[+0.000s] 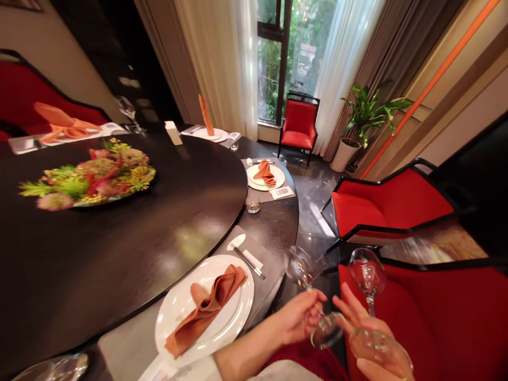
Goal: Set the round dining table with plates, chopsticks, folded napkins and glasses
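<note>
My left hand (pixel 304 317) pinches the stem of a clear wine glass (pixel 299 267), which is tilted with its bowl up and to the left. Its foot sits close to the fingertips of my right hand (pixel 373 344). That hand holds another wine glass (pixel 367 272) by the stem, bowl up, with the round foot near the palm. Both glasses look to have nothing in them. Left of my hands is a white plate (pixel 242 301) with a folded orange napkin (pixel 208 312) on it. Black chopsticks (pixel 248 260) lie beside the plate on a grey placemat (pixel 270 254).
A dark round table (pixel 190 196) fills the left, bearing a flower arrangement (pixel 99 174). Farther round stand a short tumbler (pixel 253 204) and another napkin-topped plate (pixel 265 179). Red chairs (pixel 389 209) are at the right; one red chair (pixel 298 124) stands by the window, near a potted plant (pixel 345 153).
</note>
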Demonstrator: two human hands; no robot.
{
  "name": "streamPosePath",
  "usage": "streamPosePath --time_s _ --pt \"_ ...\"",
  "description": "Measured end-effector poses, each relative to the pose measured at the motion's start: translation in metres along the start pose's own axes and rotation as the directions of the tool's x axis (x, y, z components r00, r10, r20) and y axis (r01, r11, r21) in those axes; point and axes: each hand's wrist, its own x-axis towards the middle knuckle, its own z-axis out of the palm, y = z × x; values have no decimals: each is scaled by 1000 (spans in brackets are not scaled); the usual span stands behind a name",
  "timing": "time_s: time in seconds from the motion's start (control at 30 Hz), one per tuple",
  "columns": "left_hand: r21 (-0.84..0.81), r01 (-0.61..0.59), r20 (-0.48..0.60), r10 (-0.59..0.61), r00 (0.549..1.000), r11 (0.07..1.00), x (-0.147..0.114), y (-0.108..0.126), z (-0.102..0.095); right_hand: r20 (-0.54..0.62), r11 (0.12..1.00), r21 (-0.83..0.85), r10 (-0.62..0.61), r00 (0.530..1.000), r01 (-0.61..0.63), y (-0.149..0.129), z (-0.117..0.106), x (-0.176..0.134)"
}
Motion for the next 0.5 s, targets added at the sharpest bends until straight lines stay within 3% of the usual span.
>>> streamPosePath --time_s 0.07,0.1,0.17,0.27,0.37,0.43,0.5 --pt "200 -168 -210 209 955 965 33 40 -27 -111 997 61 -34 993 41 10 -34 28" --pt "360 -200 -320 322 891 911 51 62 -43 -160 996 70 -39 986 51 16 -54 42" --pt "617 -153 -504 538 676 772 84 107 -79 -237 997 74 -16 971 34 26 -98 74" --pt "831 111 -547 768 332 544 122 172 -123 -261 997 80 29 965 -9 38 -169 132" --pt "803 225 -584 804 110 552 146 221 -145 -221 995 82 66 973 -49 42 -232 199" --pt "748 273 -630 776 4 606 161 243 -149 -177 993 76 105 979 -93 40 -264 247" --pt "694 312 -664 744 -68 649 174 259 -150 -116 989 69 137 984 -130 35 -284 295"
